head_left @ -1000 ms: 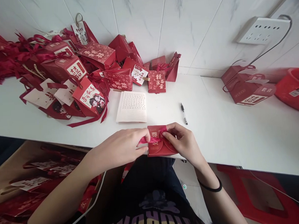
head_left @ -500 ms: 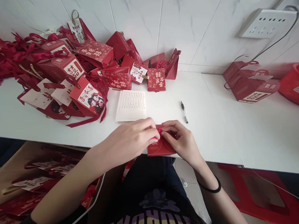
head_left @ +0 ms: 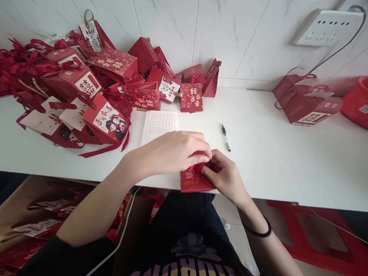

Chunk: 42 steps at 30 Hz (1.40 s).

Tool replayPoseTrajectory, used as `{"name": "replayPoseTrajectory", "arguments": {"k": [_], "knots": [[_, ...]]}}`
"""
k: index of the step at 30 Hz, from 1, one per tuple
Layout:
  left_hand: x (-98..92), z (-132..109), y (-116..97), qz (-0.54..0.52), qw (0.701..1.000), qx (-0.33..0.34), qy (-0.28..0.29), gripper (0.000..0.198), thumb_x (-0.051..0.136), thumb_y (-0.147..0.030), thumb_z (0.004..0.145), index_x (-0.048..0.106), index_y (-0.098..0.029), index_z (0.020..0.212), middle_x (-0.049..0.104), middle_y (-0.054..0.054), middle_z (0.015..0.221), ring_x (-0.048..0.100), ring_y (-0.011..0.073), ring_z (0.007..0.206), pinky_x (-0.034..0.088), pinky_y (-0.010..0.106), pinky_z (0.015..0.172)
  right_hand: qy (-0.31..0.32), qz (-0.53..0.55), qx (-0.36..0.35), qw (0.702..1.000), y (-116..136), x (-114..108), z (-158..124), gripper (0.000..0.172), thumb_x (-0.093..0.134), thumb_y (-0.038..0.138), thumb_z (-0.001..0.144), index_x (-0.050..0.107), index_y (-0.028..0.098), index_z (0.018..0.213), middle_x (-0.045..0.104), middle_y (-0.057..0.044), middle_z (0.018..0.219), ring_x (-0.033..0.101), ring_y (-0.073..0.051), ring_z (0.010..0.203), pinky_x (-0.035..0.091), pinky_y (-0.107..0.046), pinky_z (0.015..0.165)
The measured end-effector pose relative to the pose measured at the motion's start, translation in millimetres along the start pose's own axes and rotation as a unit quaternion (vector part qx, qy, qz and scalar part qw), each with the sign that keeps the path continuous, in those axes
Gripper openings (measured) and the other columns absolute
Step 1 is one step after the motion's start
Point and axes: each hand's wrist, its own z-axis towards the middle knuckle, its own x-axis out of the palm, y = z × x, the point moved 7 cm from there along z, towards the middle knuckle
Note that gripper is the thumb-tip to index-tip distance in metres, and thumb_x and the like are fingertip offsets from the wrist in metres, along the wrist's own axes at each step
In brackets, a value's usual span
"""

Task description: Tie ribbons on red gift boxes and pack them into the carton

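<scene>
Pinching one red ribbon (head_left: 198, 166) with left hand (head_left: 172, 152) and right hand (head_left: 224, 175), over one red box (head_left: 193, 182), one pen (head_left: 226, 137) at 1 o'clock, one notepad (head_left: 158, 125) at 11 o'clock, white bench (head_left: 279, 158).

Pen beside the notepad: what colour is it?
Pen: black grip and cap end, white barrel, clearest in the head view.

The double-happiness sign 囍 stands in red on the white label of a red box (head_left: 87, 83) in the pile at the left, and in red on a white card (head_left: 44, 119) lying before it. The same sign stands in pale print on a small red box (head_left: 191, 98) near the wall. Red characters show on the white end of the box (head_left: 311, 117) at the right, too small to read. The sheet (head_left: 159, 125) carries rows of fine writing, unreadable. The shirt (head_left: 190, 272) bears large letters, cut off.
</scene>
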Motion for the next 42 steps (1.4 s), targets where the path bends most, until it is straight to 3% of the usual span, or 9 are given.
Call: {"name": "replayPoseTrajectory", "arguments": {"k": [6, 11, 17, 22, 28, 34, 42], "knots": [[8.4, 4.4, 36.2, -0.084, 0.993, -0.074, -0.024, 0.010, 0.053, -0.021, 0.086, 0.062, -0.021, 0.088, 0.067, -0.003, 0.084, 0.060, 0.0123, 0.075, 0.042, 0.024, 0.066, -0.002, 0.091, 0.026, 0.995, -6.9, 2.0, -1.3, 0.013, 0.065, 0.025, 0.084, 0.052, 0.022, 0.083, 0.067, 0.000, 0.083, 0.065, -0.015, 0.080, 0.053, -0.026, 0.071], [25.4, 1.1, 49.9, -0.110, 0.991, -0.057, -0.055, 0.010, 0.055, -0.023, 0.086, 0.060, -0.019, 0.078, 0.063, -0.001, 0.081, 0.057, 0.0124, 0.075, 0.043, 0.026, 0.068, -0.009, 0.092, 0.029, 0.995, -7.9, 1.0, -0.8, 0.017, 0.067, 0.031, 0.083, 0.054, 0.021, 0.081, 0.067, -0.002, 0.083, 0.065, -0.016, 0.077, 0.053, -0.026, 0.068], [41.0, -14.2, 47.6, -0.128, 0.977, -0.046, -0.163, 0.006, 0.056, -0.020, 0.085, 0.058, -0.019, 0.079, 0.063, 0.001, 0.082, 0.056, 0.0153, 0.083, 0.046, 0.029, 0.073, -0.038, 0.069, 0.021, 0.997, -7.4, -2.6, -0.1, 0.018, 0.067, 0.032, 0.082, 0.054, 0.020, 0.078, 0.065, -0.002, 0.079, 0.063, -0.015, 0.073, 0.053, -0.026, 0.065], [47.9, -30.3, 34.4, -0.072, 0.968, -0.052, -0.233, 0.008, 0.054, -0.018, 0.085, 0.060, -0.018, 0.081, 0.063, 0.003, 0.085, 0.054, 0.0171, 0.088, 0.043, 0.035, 0.084, -0.048, 0.045, 0.020, 0.998, -7.9, -4.1, -1.3, 0.017, 0.068, 0.031, 0.081, 0.055, 0.020, 0.077, 0.062, -0.001, 0.075, 0.059, -0.014, 0.067, 0.050, -0.025, 0.061], [54.4, -40.6, 26.0, -0.075, 0.959, -0.103, -0.251, 0.011, 0.051, -0.019, 0.085, 0.061, -0.018, 0.080, 0.064, 0.002, 0.089, 0.054, 0.0173, 0.091, 0.040, 0.036, 0.087, -0.052, 0.023, 0.019, 0.998, -5.2, -5.3, -2.9, 0.020, 0.068, 0.035, 0.080, 0.055, 0.020, 0.076, 0.061, -0.002, 0.075, 0.059, -0.016, 0.069, 0.051, -0.028, 0.061], [62.5, -43.9, 28.9, -0.114, 0.943, -0.143, -0.278, 0.011, 0.053, -0.017, 0.083, 0.063, -0.019, 0.078, 0.063, 0.003, 0.091, 0.054, 0.0179, 0.095, 0.039, 0.037, 0.090, -0.047, -0.003, 0.015, 0.999, -2.0, -4.0, -3.8, 0.013, 0.067, 0.026, 0.081, 0.055, 0.021, 0.078, 0.061, 0.000, 0.074, 0.059, -0.014, 0.067, 0.050, -0.025, 0.060], [67.1, -43.7, 27.5, -0.139, 0.947, -0.129, -0.258, 0.008, 0.056, -0.021, 0.079, 0.063, -0.019, 0.082, 0.061, 0.005, 0.101, 0.051, 0.0211, 0.102, 0.038, 0.040, 0.095, -0.025, -0.053, -0.003, 0.998, 2.6, -6.6, -2.1, 0.007, 0.066, 0.024, 0.081, 0.061, 0.020, 0.077, 0.063, 0.000, 0.075, 0.058, -0.013, 0.062, 0.050, -0.025, 0.057]]}}
